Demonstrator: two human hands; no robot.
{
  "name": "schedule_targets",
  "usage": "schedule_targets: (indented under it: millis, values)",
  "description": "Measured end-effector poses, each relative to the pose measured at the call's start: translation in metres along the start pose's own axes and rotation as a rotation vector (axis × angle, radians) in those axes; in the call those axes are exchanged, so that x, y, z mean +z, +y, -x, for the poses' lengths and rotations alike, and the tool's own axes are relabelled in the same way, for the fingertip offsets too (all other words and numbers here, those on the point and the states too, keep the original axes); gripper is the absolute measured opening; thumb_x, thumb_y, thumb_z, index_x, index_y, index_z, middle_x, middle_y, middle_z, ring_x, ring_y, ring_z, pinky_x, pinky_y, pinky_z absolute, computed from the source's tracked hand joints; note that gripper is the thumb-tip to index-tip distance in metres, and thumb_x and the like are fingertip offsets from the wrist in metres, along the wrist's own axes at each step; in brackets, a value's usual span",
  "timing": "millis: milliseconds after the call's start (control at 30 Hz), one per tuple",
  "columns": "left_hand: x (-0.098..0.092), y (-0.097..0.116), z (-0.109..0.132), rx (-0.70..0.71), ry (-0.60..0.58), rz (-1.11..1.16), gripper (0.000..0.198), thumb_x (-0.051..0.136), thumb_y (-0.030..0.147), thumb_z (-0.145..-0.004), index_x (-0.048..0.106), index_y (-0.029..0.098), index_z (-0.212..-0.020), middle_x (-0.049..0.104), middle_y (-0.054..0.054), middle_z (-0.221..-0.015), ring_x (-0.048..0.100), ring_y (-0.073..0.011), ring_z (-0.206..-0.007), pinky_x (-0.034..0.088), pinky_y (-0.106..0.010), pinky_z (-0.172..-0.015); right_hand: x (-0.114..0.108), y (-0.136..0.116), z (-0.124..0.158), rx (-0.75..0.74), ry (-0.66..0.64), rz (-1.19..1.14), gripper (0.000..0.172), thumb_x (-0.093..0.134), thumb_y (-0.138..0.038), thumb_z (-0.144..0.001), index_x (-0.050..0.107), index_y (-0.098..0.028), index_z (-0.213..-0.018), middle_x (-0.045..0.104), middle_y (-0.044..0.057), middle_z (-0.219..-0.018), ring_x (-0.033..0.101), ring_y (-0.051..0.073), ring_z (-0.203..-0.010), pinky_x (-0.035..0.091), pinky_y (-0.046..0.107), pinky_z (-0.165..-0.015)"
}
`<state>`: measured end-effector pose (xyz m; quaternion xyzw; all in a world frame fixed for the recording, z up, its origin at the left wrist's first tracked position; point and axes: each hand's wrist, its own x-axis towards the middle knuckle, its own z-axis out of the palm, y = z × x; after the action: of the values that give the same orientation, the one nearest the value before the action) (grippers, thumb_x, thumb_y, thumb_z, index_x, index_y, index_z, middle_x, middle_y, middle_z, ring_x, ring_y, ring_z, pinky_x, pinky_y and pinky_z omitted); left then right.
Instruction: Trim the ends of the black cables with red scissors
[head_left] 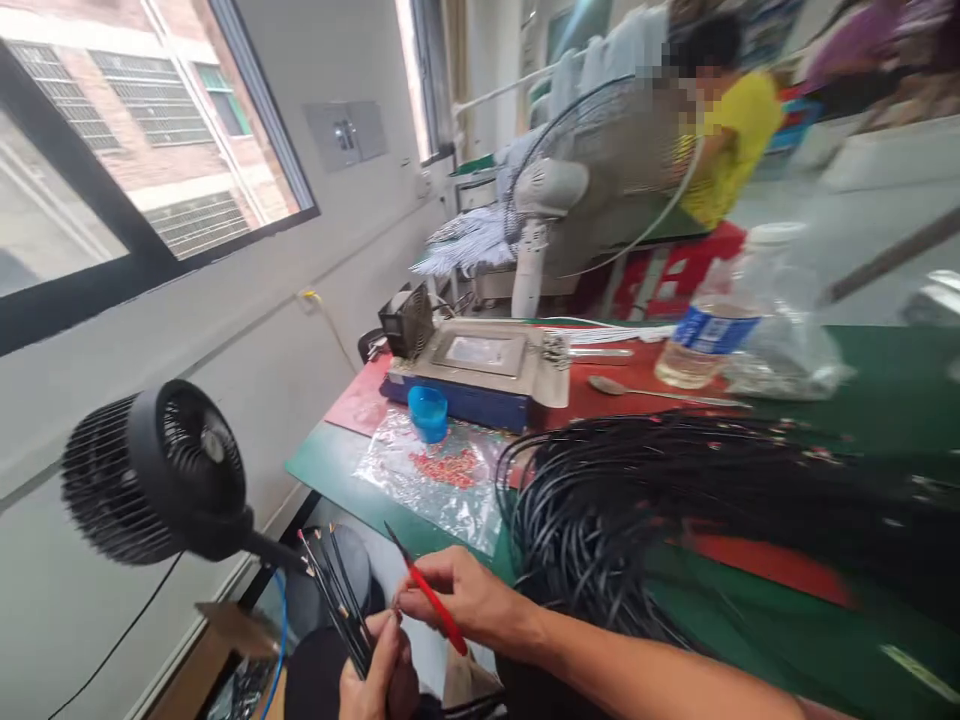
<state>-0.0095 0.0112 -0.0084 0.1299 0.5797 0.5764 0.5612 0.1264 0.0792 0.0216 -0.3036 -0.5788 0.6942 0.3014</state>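
Observation:
Several thin black cables (339, 600), their stripped ends fanned upward, are gripped in my left hand (379, 675) at the bottom of the view. Close against it, my right hand (469, 600) has thumb and forefinger pinched together by the left thumb, near a cable end; any small part between those fingertips is too small to make out. A slim red-handled tool with a dark pointed tip (433, 603) lies across the right hand's fingers, tip pointing up and left. On the table ahead, small reddish pieces (448, 467) are scattered over a clear plastic bag (469, 515).
A large bundle of black cables (592, 510) covers the table's right side. Behind sit a blue cup (428, 414), a flat box-like device (476, 385), a spoon (645, 392) and a bottle (701, 335). A black fan (187, 470) stands left; a person in yellow (739, 140) sits beyond.

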Motion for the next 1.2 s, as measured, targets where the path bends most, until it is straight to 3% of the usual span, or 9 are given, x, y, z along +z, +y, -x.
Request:
schedule_targets:
  millis: [100, 267, 400, 567, 800, 900, 1033, 1200]
  values:
    - [-0.004, 0.007, -0.005, 0.006, -0.092, 0.015, 0.027, 0.065, 0.038, -0.060, 0.053, 0.014, -0.064, 0.035, 0.011, -0.034, 0.020, 0.0029, -0.025, 0.011, -0.012, -0.030, -0.004, -0.005, 0.003, -0.028, -0.001, 0.323, 0.033, 0.059, -0.046, -0.070, 0.062, -0.015, -0.079, 0.046, -0.003, -0.064, 0.038, 0.007, -0.058, 0.027, 0.018, -0.051]
    - [-0.016, 0.016, -0.003, 0.078, 0.023, 0.011, 0.028, 0.065, 0.038, -0.059, 0.056, 0.013, -0.068, 0.047, 0.007, -0.040, 0.020, 0.0032, -0.025, 0.011, -0.013, -0.029, -0.002, 0.000, 0.003, 0.057, -0.096, 0.737, 0.038, 0.059, -0.055, -0.066, 0.056, -0.016, -0.064, 0.039, -0.005, -0.056, 0.030, 0.007, -0.052, 0.019, 0.020, -0.048]
    - [-0.016, 0.017, -0.002, 0.107, 0.085, -0.020, 0.036, 0.070, 0.039, -0.053, 0.058, 0.012, -0.074, 0.044, 0.008, -0.038, 0.021, 0.0033, -0.027, 0.011, -0.013, -0.031, 0.002, 0.007, 0.004, -0.012, -0.132, 0.865, 0.039, 0.055, -0.057, -0.068, 0.055, -0.018, -0.060, 0.038, -0.005, -0.052, 0.028, 0.007, -0.049, 0.016, 0.021, -0.048]
    - [-0.014, 0.012, -0.001, 0.064, 0.137, -0.061, 0.052, 0.074, 0.040, -0.046, 0.058, 0.008, -0.084, 0.038, 0.010, -0.037, 0.024, 0.0023, -0.029, 0.012, -0.013, -0.034, 0.003, 0.012, 0.004, 0.016, -0.146, 0.905, 0.043, 0.050, -0.057, -0.071, 0.054, -0.017, -0.055, 0.029, -0.005, -0.047, 0.020, 0.007, -0.046, 0.015, 0.022, -0.046]
    - [-0.014, 0.012, -0.002, 0.057, 0.167, -0.079, 0.056, 0.074, 0.040, -0.045, 0.058, 0.007, -0.087, 0.040, 0.009, -0.038, 0.025, 0.0017, -0.031, 0.013, -0.014, -0.035, 0.006, 0.009, 0.005, 0.019, -0.123, 0.810, 0.037, 0.055, -0.039, -0.072, 0.042, -0.015, -0.047, 0.018, -0.006, -0.045, 0.017, 0.006, -0.046, 0.015, 0.022, -0.045]
    - [-0.011, 0.012, -0.001, 0.056, 0.150, -0.076, 0.051, 0.074, 0.039, -0.046, 0.059, 0.009, -0.084, 0.042, 0.009, -0.038, 0.024, 0.0018, -0.030, 0.012, -0.015, -0.035, 0.006, 0.010, 0.004, 0.038, -0.110, 0.711, 0.035, 0.054, -0.032, -0.072, 0.040, -0.014, -0.046, 0.023, -0.006, -0.042, 0.020, 0.005, -0.043, 0.016, 0.021, -0.043]
    - [-0.009, 0.008, 0.002, 0.065, 0.053, -0.026, 0.046, 0.075, 0.039, -0.044, 0.061, 0.013, -0.079, 0.049, 0.005, -0.041, 0.025, 0.0008, -0.029, 0.011, -0.017, -0.034, 0.001, 0.012, 0.001, 0.077, -0.073, 0.369, 0.038, 0.049, -0.041, -0.077, 0.047, -0.013, -0.051, 0.038, -0.004, -0.041, 0.035, 0.004, -0.039, 0.024, 0.017, -0.040]
    - [-0.007, 0.002, 0.010, -0.008, -0.030, -0.060, 0.050, 0.076, 0.042, -0.041, 0.060, 0.012, -0.079, 0.039, 0.008, -0.031, 0.029, -0.0015, -0.030, 0.015, -0.017, -0.037, -0.001, 0.012, 0.001, 0.115, -0.149, -0.029, 0.044, 0.052, -0.054, -0.073, 0.054, -0.011, -0.061, 0.045, -0.004, -0.043, 0.039, 0.005, -0.034, 0.027, 0.016, -0.035]
